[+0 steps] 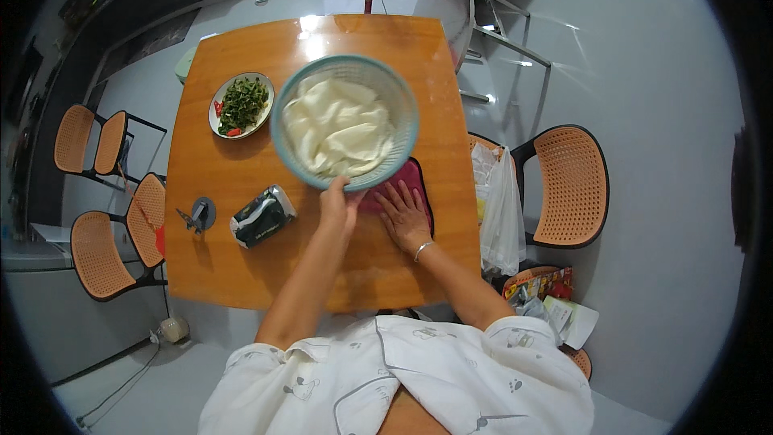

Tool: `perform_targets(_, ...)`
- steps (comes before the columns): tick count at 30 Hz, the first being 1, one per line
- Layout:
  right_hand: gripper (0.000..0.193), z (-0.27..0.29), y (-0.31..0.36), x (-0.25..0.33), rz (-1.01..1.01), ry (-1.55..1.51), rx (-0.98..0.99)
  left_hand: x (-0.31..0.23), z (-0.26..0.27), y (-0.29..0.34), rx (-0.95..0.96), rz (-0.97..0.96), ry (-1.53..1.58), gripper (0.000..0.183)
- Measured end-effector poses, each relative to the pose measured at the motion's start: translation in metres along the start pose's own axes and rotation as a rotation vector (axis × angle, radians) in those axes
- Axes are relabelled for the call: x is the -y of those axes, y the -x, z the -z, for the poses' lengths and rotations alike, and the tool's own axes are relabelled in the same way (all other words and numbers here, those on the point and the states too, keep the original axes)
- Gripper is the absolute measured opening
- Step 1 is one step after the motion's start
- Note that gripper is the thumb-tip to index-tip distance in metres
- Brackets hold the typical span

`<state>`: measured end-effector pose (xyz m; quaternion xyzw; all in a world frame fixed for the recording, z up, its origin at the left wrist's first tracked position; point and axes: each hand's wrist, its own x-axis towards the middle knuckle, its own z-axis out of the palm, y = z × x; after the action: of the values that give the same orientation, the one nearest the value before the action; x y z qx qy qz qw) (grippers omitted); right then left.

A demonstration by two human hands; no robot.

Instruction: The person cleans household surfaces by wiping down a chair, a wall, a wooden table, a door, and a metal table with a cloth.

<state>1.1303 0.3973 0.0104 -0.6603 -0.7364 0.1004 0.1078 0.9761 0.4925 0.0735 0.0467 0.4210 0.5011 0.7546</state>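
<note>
My left hand (339, 208) grips the near rim of a blue-green plastic colander (407, 109), its thumb over the edge. Soft, pale, folded sheets (342, 127), perhaps dough wrappers, lie inside the colander. Spread flat, my right hand (405, 216) rests on a dark pink mat (416, 179) with a black border, just to the right of the colander's near edge. The colander hides part of that mat. To the colander's left stands a white plate (262, 120) with chopped green leaves (243, 103) and red pieces.
A dark green and white soft pack (263, 216) and a small grey round stand (204, 213) are on the wooden table (241, 282). Cane-backed chairs (570, 185) flank it on both sides. A white plastic bag (502, 221) hangs at the right edge.
</note>
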Motion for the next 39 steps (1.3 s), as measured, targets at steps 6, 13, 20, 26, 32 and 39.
perform_targets(6, 0.049, 0.007, 0.000, -0.004, -0.051, 0.048, 0.082, 0.029, -0.100, -0.061, 0.208, 0.145, -0.194, 0.048)
perform_targets(13, 0.043, 0.000, -0.005, 0.000, 0.007, 0.036, -0.012, 0.054, -0.114, -0.110, 0.209, 0.172, -0.163, 0.045)
perform_targets(20, 0.045, -0.003, -0.042, -0.001, 0.060, 0.115, 0.039, 0.003, -0.025, -0.056, 0.427, -0.368, -0.917, 0.061)
perform_targets(26, 0.045, -0.028, -0.157, 0.027, 0.201, -0.052, -0.052, -0.141, 0.066, 0.040, 0.269, -0.810, -1.640, 0.077)
perform_targets(32, 0.047, -0.052, -0.226, 0.060, 0.118, 0.133, -0.168, -0.177, 0.121, 0.064, 0.138, -0.734, -2.127, 0.089)
perform_targets(39, 0.045, -0.049, -0.113, 0.122, 0.364, -0.057, 0.044, -0.168, 0.186, 0.056, 0.071, -0.677, -1.865, 0.051)
